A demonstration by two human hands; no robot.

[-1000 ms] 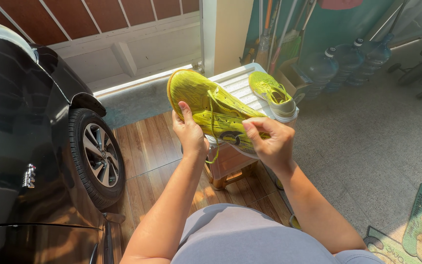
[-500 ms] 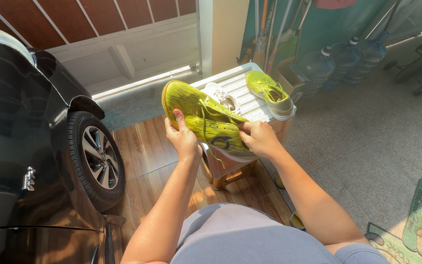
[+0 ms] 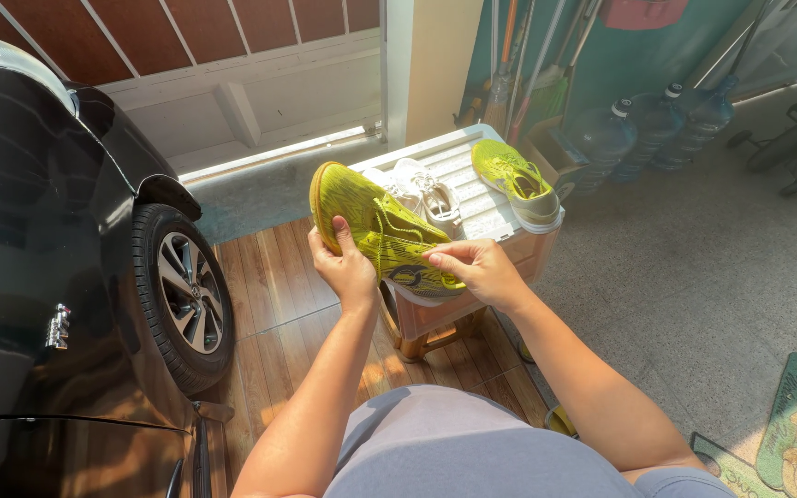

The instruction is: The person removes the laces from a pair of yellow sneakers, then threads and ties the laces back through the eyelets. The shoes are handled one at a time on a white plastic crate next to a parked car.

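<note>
Head view: both hands hold a yellow-green shoe [image 3: 375, 232] just above the near edge of the white bin lid [image 3: 477, 207], used as the worktop. Left hand [image 3: 348, 270] is wrapped round the toe end w/ thumb on the upper; right hand [image 3: 474, 269] pinches near the laces, fingers pressed together. Its mate, 2nd yellow shoe [image 3: 520, 183], sits on the lid's far side, a white shoe [image 3: 422, 194] mid-lid. Lace work looks unfinished; can't tell how many eyelets are done.
</note>
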